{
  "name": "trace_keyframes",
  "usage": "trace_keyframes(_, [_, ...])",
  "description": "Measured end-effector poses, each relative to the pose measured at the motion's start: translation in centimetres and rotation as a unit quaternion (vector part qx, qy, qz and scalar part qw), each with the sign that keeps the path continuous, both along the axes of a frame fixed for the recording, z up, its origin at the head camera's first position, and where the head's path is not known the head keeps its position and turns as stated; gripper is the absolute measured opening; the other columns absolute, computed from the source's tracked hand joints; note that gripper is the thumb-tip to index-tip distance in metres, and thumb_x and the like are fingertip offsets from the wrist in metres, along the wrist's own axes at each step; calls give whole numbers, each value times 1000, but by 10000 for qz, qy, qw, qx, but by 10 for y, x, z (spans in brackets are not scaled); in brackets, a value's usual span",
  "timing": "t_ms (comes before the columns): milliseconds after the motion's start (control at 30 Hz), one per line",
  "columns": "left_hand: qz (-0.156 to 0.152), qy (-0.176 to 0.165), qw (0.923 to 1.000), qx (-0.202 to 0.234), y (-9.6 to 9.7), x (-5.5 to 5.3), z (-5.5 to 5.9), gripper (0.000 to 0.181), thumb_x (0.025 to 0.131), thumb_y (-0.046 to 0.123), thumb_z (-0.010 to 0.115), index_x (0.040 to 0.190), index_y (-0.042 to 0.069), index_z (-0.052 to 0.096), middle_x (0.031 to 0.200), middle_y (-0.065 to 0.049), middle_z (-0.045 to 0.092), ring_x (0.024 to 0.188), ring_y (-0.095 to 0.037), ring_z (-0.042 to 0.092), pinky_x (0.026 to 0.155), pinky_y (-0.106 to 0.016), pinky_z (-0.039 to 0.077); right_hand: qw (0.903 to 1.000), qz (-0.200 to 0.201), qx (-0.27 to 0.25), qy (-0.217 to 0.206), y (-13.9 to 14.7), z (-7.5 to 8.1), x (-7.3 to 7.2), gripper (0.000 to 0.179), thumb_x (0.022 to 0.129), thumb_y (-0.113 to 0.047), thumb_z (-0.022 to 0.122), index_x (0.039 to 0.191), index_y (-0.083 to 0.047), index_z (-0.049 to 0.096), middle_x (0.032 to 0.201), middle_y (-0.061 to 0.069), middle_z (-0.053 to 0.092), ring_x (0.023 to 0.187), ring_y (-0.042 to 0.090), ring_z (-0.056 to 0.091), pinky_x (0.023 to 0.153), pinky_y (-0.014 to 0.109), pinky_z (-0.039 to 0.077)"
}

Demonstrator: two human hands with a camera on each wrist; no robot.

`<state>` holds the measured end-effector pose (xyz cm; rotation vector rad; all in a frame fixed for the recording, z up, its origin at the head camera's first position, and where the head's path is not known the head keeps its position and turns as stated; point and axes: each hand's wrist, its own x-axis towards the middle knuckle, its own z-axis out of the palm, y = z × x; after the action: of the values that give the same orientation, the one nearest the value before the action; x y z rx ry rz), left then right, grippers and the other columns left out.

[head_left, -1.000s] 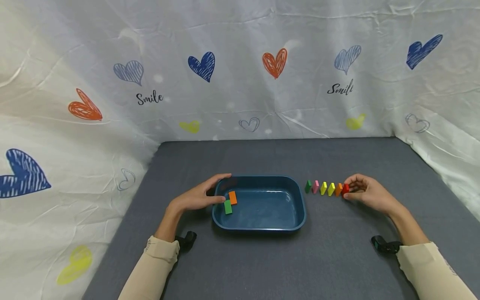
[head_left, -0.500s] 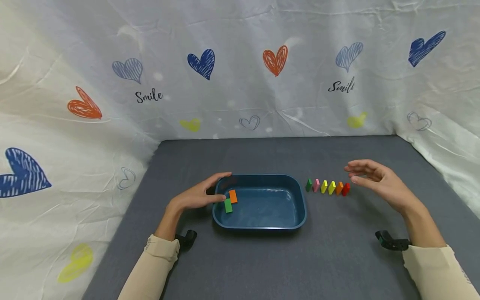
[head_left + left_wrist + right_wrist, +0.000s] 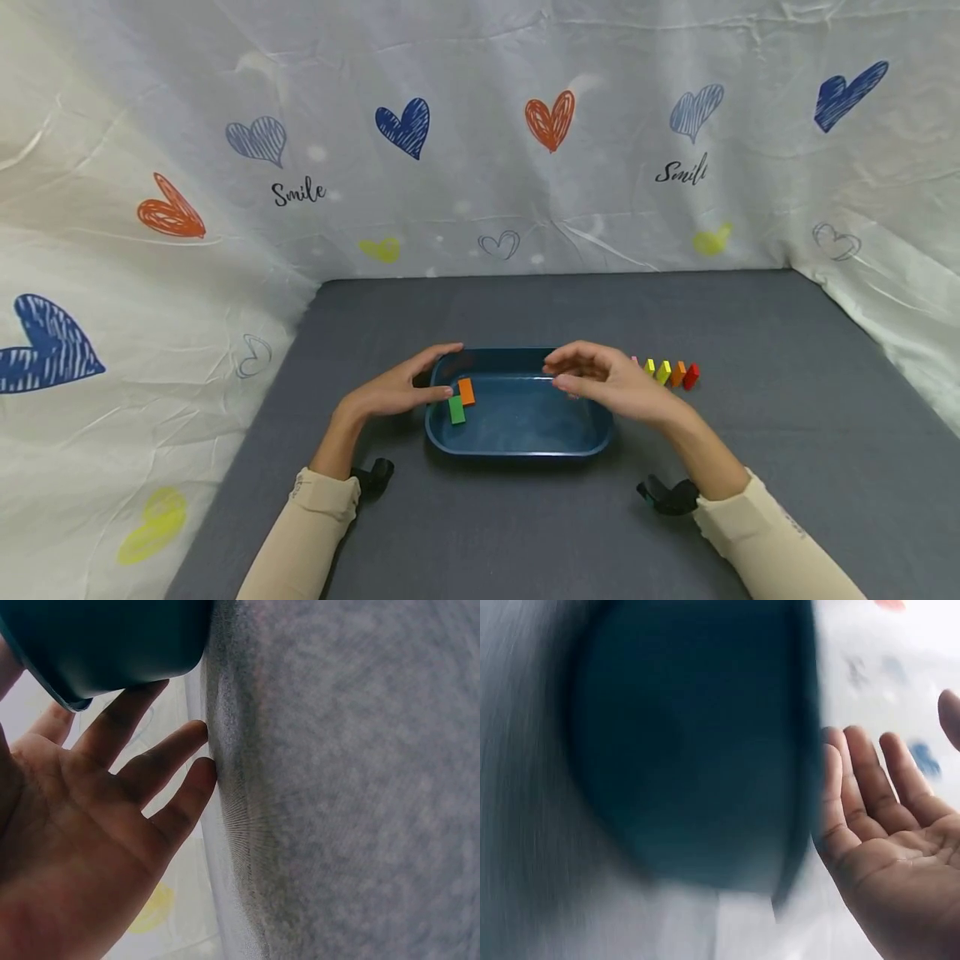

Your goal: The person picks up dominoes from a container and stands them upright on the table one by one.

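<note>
A dark blue rectangular tray (image 3: 517,446) stands on the table, an orange domino (image 3: 467,392) and a green domino (image 3: 457,410) lying in its left end. My left hand (image 3: 393,390) holds that end, thumb over the rim and fingers along the outside; in the left wrist view, fingertips meet the tray wall (image 3: 142,645). Over the tray's right part hovers my right hand (image 3: 611,382), fingers loosely bent and nothing between them. To the right of the tray, upright dominoes stand in a row: pink, two yellow, orange (image 3: 678,373) and red (image 3: 692,377). The right hand hides the row's left end.
Dark grey cloth covers the table (image 3: 517,525). A white curtain (image 3: 465,200) printed with hearts hangs behind and along both sides. Each wrist wears a black camera mount (image 3: 667,496).
My right hand has let go of the red domino at the row's right end, lifted, and swung left over the tray. The left hand has stayed at the tray's left end.
</note>
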<state>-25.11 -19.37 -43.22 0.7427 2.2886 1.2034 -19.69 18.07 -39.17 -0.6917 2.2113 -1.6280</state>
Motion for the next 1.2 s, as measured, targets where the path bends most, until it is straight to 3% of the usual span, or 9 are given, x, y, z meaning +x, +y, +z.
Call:
trace_keyframes(100, [-49, -17, 10000, 66, 0, -1, -1, 74, 101, 29, 66, 163, 27, 25, 170, -1, 20, 157, -35, 19, 121, -68, 22, 9997, 229, 88, -15, -27, -6, -5, 41, 102, -23, 65, 139, -7, 57, 139, 19, 58, 119, 23, 63, 99, 38, 55])
trace_keyframes(233, [-68, -142, 9997, 184, 0, -2, -1, 74, 102, 24, 65, 163, 21, 24, 169, -4, 23, 154, -34, 27, 121, -65, 26, 9995, 238, 191, -57, -55, -13, -10, 44, 100, -27, 68, 140, -13, 56, 141, 19, 58, 122, 26, 60, 102, 43, 51])
trace_keyframes(333, [-28, -159, 9997, 160, 0, -2, -1, 73, 102, 22, 64, 163, 21, 24, 169, -3, 22, 156, -34, 24, 121, -66, 24, 9994, 152, 266, -156, -71, -17, -14, 45, 99, -28, 69, 141, -17, 56, 139, 18, 60, 120, 25, 60, 100, 43, 51])
trace_keyframes(533, [-36, -136, 9998, 168, -1, -1, 0, 72, 103, 20, 63, 163, 25, 24, 171, -2, 17, 159, -35, 14, 121, -68, 21, 9981, 33, 480, -388, -98, -23, -18, 57, 96, -22, 73, 147, -9, 51, 140, 18, 58, 122, 30, 60, 99, 43, 54])
trace_keyframes(1000, [-65, -93, 9998, 132, -2, 0, 0, 71, 102, 27, 64, 162, 32, 25, 171, 0, 15, 159, -37, 7, 121, -70, 18, 9906, -77, 1058, -861, -129, -34, -31, 78, 87, -16, 82, 153, -10, 42, 147, 18, 53, 133, 38, 51, 107, 53, 49])
trace_keyframes(1200, [-98, -49, 9999, 105, -2, -1, -1, 71, 102, 30, 64, 162, 32, 25, 172, 1, 15, 159, -37, 8, 120, -70, 20, 9880, 295, 1234, -883, -132, -33, -32, 72, 86, -12, 82, 150, -10, 47, 143, 14, 59, 130, 34, 55, 107, 50, 49])
